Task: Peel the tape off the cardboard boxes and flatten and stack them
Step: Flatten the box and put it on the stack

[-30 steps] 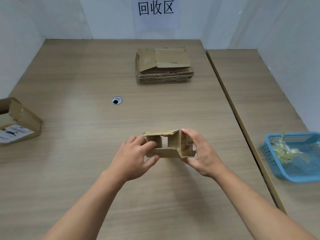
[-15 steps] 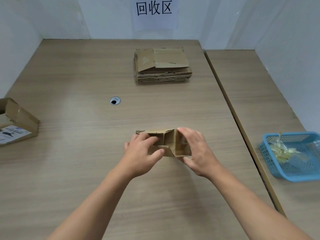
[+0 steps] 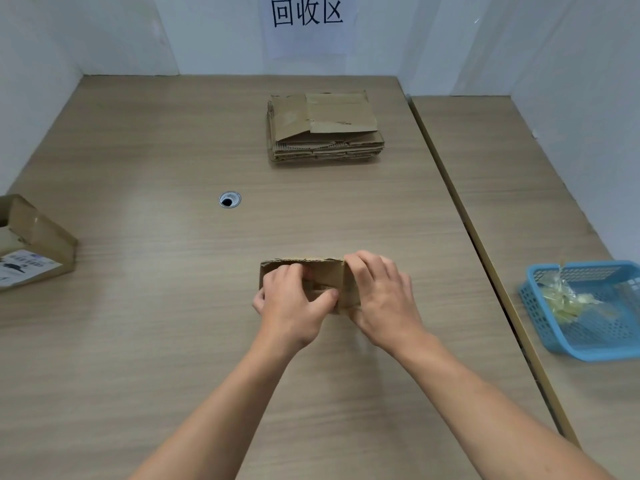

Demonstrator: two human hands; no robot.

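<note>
Both hands clamp the small cardboard box (image 3: pixel 327 277) near the front middle of the table (image 3: pixel 156 306): left hand (image 3: pixel 291 303) curls over its left half, right hand (image 3: pixel 381 299) wraps its right end. Open a second ago, the box now collapses nearly flat, so it looks ready for the flattened stack (image 3: pixel 325 133) by the far edge

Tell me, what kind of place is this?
Probably a recycling work desk: the wall sign reads "recycling area", flattened cardboard boxes are stacked below it, and a blue basket holds peeled tape.
</note>
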